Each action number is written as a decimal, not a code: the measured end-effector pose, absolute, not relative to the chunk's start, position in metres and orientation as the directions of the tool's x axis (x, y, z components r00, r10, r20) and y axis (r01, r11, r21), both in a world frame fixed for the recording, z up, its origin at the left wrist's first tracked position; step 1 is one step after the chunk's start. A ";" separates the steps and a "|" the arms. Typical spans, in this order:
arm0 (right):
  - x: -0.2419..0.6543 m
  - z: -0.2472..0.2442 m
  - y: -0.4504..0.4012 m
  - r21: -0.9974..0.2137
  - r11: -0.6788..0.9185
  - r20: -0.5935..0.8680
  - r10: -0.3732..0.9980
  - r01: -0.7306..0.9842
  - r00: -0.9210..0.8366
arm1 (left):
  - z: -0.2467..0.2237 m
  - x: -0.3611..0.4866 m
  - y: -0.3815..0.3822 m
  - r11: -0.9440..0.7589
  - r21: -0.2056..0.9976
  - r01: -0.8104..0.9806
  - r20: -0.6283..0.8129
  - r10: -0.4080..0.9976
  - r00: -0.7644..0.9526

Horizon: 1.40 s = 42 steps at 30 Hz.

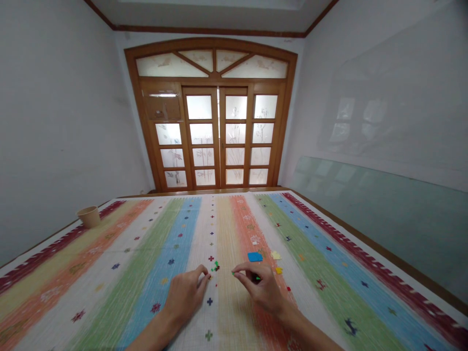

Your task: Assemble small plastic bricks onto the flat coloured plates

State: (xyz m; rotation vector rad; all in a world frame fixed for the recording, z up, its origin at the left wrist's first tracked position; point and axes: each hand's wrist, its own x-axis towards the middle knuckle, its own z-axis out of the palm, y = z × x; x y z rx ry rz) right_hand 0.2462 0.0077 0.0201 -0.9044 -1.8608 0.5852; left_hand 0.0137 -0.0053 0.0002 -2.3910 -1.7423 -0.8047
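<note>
Tiny green and red scraps point(215, 266) sit in a loose cluster mid-rug on the striped rug point(109, 273); they look light and thin, best taken by fingertip pinch. The left grip point(185, 295) is curled, fingers pressed together just beside them. The right grip point(261, 287) is half-closed at a green speck point(233, 273); whether either pinches anything, I cannot tell.
</note>
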 end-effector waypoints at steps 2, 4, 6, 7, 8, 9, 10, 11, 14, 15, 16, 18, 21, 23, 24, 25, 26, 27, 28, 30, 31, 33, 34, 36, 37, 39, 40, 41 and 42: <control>0.246 0.021 0.008 -0.740 0.594 0.542 0.805 0.316 -0.243 | 0.000 0.013 -0.005 -0.338 0.233 0.912 0.433 0.876 0.214; 0.247 0.021 0.009 -0.764 0.573 0.532 0.820 0.296 -0.213 | 0.000 0.013 -0.006 -0.326 0.224 0.918 0.420 0.883 0.211; 0.247 0.021 0.010 -0.792 0.550 0.515 0.835 0.267 -0.194 | 0.001 0.014 -0.006 -0.321 0.224 0.920 0.409 0.888 0.210; 0.247 0.020 0.011 -0.807 0.535 0.503 0.844 0.248 -0.185 | 0.001 0.014 -0.006 -0.320 0.227 0.920 0.403 0.891 0.210; 0.247 0.020 0.012 -0.824 0.518 0.489 0.855 0.229 -0.175 | 0.001 0.014 -0.006 -0.319 0.229 0.920 0.397 0.893 0.211; 0.248 0.019 0.013 -0.840 0.499 0.473 0.866 0.211 -0.165 | 0.001 0.014 -0.006 -0.317 0.230 0.920 0.391 0.896 0.211; 0.248 0.019 0.014 -0.856 0.480 0.456 0.876 0.192 -0.158 | 0.001 0.014 -0.006 -0.315 0.229 0.921 0.385 0.898 0.211; 0.248 0.019 0.015 -0.870 0.461 0.439 0.885 0.174 -0.151 | 0.000 0.014 -0.006 -0.312 0.227 0.923 0.380 0.901 0.211; 0.248 0.021 0.016 -0.899 0.426 0.412 0.901 0.104 -0.133 | -0.001 0.013 -0.006 -0.311 0.220 0.924 0.375 0.902 0.214; 0.249 0.022 0.016 -0.906 0.416 0.404 0.905 0.079 -0.132 | -0.001 0.013 -0.006 -0.313 0.220 0.924 0.377 0.901 0.215; 0.249 0.023 0.016 -0.913 0.403 0.393 0.909 0.056 -0.136 | -0.001 0.013 -0.006 -0.315 0.221 0.923 0.380 0.899 0.216; 0.248 0.025 0.016 -0.931 0.365 0.358 0.921 0.019 -0.155 | -0.001 0.013 -0.006 -0.320 0.229 0.919 0.385 0.897 0.217; 0.248 0.028 0.016 -0.958 0.285 0.287 0.940 -0.041 -0.186 | 0.000 0.013 -0.006 -0.313 0.247 0.917 0.362 0.908 0.212; 0.247 0.029 0.015 -0.971 0.217 0.233 0.951 -0.097 -0.203 | 0.001 0.013 -0.006 -0.290 0.264 0.920 0.314 0.927 0.202; 0.247 0.030 0.015 -0.975 0.183 0.207 0.955 -0.130 -0.213 | 0.001 0.013 -0.005 -0.276 0.271 0.922 0.288 0.937 0.196; 0.247 0.030 0.014 -0.975 0.149 0.184 0.956 -0.166 -0.227 | 0.002 0.013 -0.005 -0.265 0.276 0.924 0.265 0.945 0.191; 0.247 0.031 0.014 -0.972 0.117 0.165 0.956 -0.202 -0.242 | 0.002 0.013 -0.005 -0.256 0.278 0.926 0.246 0.951 0.189; 0.247 0.031 0.015 -0.967 0.089 0.151 0.955 -0.238 -0.257 | 0.003 0.013 -0.005 -0.249 0.278 0.928 0.233 0.954 0.186; 0.247 0.031 0.015 -0.961 0.063 0.138 0.952 -0.269 -0.272 | 0.003 0.013 -0.005 -0.244 0.277 0.929 0.225 0.957 0.184; 0.247 0.030 0.016 -0.950 0.021 0.117 0.949 -0.311 -0.293 | 0.004 0.014 -0.005 -0.240 0.276 0.931 0.217 0.959 0.183; 0.247 0.029 0.016 -0.946 0.007 0.109 0.948 -0.324 -0.299 | 0.004 0.014 -0.005 -0.239 0.276 0.931 0.216 0.959 0.183; 0.248 0.028 0.017 -0.941 -0.011 0.099 0.947 -0.340 -0.305 | 0.004 0.014 -0.005 -0.240 0.275 0.931 0.218 0.959 0.183; 0.248 0.027 0.017 -0.939 -0.015 0.097 0.947 -0.344 -0.306 | 0.004 0.014 -0.005 -0.242 0.275 0.930 0.220 0.958 0.184; 0.248 0.027 0.017 -0.938 -0.014 0.099 0.947 -0.347 -0.305 | 0.003 0.014 -0.005 -0.243 0.278 0.930 0.222 0.958 0.184; 0.248 0.027 0.017 -0.939 -0.008 0.103 0.947 -0.344 -0.304 | 0.003 0.014 -0.005 -0.244 0.279 0.929 0.222 0.957 0.184; 0.250 0.027 0.018 -0.945 0.020 0.122 0.947 -0.327 -0.297 | 0.003 0.014 -0.005 -0.247 0.279 0.928 0.223 0.957 0.188; 0.251 0.028 0.019 -0.950 0.044 0.138 0.946 -0.308 -0.292 | 0.003 0.014 -0.005 -0.248 0.278 0.928 0.222 0.957 0.189; 0.253 0.029 0.020 -0.957 0.075 0.158 0.945 -0.280 -0.285 | 0.003 0.014 -0.005 -0.248 0.276 0.929 0.220 0.957 0.190; 0.256 0.030 0.022 -0.963 0.113 0.180 0.944 -0.243 -0.276 | 0.003 0.014 -0.005 -0.246 0.274 0.930 0.218 0.957 0.189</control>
